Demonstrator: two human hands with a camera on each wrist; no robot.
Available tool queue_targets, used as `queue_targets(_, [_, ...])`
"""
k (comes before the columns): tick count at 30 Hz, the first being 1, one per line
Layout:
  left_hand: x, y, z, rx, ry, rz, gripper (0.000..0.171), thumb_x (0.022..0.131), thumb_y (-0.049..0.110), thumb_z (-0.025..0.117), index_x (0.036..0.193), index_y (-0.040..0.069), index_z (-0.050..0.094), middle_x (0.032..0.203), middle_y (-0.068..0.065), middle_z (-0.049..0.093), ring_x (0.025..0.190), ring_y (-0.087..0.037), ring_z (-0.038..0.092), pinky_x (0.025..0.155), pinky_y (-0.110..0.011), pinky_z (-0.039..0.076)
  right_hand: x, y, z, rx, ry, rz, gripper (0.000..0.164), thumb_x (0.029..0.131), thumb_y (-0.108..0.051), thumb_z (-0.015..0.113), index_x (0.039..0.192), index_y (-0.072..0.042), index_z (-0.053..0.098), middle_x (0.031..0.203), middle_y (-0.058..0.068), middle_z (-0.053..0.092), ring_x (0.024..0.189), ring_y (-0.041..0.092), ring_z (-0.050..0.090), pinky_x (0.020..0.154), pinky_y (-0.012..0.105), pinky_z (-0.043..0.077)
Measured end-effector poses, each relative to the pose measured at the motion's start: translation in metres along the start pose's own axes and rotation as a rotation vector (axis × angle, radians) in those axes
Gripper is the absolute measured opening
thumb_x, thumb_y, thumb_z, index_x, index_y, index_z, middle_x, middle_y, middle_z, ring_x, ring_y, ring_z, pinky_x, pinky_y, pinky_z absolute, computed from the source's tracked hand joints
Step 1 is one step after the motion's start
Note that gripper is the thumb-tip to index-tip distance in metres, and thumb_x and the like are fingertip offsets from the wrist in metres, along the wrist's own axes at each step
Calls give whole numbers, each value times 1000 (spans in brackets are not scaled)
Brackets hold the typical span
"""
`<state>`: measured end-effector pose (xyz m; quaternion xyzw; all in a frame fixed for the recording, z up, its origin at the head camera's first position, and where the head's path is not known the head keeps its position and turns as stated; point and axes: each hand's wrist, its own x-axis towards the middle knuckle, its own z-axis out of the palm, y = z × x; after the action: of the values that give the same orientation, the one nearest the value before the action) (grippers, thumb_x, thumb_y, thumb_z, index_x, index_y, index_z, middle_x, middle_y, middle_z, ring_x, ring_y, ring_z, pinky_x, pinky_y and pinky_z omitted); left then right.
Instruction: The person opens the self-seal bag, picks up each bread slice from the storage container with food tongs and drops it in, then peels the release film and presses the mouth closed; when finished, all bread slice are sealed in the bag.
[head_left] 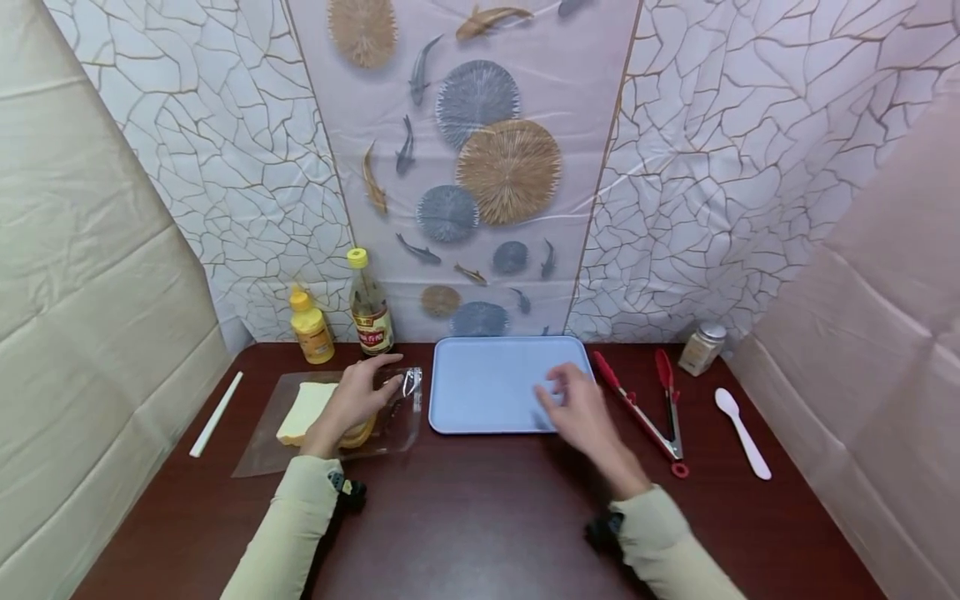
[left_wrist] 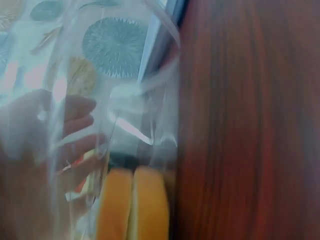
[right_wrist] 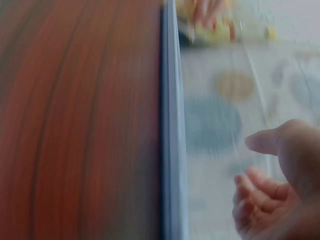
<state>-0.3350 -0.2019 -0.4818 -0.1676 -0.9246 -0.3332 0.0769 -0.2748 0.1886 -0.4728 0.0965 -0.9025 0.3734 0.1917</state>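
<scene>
My left hand (head_left: pixel 358 398) is over a clear plastic bag (head_left: pixel 262 450), thumb and fingers apart. Bread slices (head_left: pixel 306 410) lie in the bag, partly hidden behind that hand. In the left wrist view, clear film overlaps the left hand (left_wrist: pixel 60 145), and two brown-crusted slices (left_wrist: pixel 132 202) stand out close by. My right hand (head_left: pixel 581 408) hovers at the right part of a light blue tray (head_left: pixel 480 383), its thumb apart from loosely bent fingers. Nothing shows between thumb and fingers in the right wrist view, where the hand (right_wrist: pixel 280 185) is beside the tray's rim (right_wrist: pixel 172 130).
A yellow squeeze bottle (head_left: pixel 311 329) and a yellow-capped sauce bottle (head_left: pixel 370 308) stand at the back left. A white stick-like utensil (head_left: pixel 216 414) lies far left. Right of the tray are red-handled tongs (head_left: pixel 648 417), a small shaker jar (head_left: pixel 702 350) and a white spoon (head_left: pixel 742 433).
</scene>
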Motion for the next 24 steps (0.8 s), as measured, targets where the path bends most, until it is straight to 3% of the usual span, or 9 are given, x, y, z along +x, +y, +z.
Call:
queue_targets(2, [4,0,6,-1,0,-25,44,107,23,70,149,9,65,143,-19,71,133,-41,66,110,-61,53,6,-20,27,86,-52,-55,22,96,-13,81,111,0,71,92,12,72,79,24,67,73,32,55])
queue_targets(7, [7,3,20,25,30,-83,34,106,21,69,138,10,71,131,-13,77,125,-33,71,107,-57,56,14,-63,80,240,-208,-125,13,101,-13,75,109,-4,78,93,6,77,84,16,69,77,28,60])
queue_targets(13, [8,9,28,11,76,-75,11,105,20,72,113,16,79,115,-6,80,112,-26,73,99,-50,57,20,-94,120,291,-318,-108,23,106,-17,71,122,-5,80,110,6,83,97,20,76,85,30,62])
queue_targets(19, [3,10,27,-39,54,-75,7,106,21,71,106,19,78,109,-2,79,99,-20,70,91,-44,57,22,-102,147,256,-285,-28,25,105,-15,72,127,-8,80,112,7,83,99,20,79,85,30,63])
queue_targets(24, [-2,2,24,-110,50,-83,8,106,21,71,106,18,78,104,-1,79,89,-16,68,85,-38,55,24,-105,161,271,-244,-3,28,104,-15,74,130,-7,78,110,7,83,97,19,79,83,28,62])
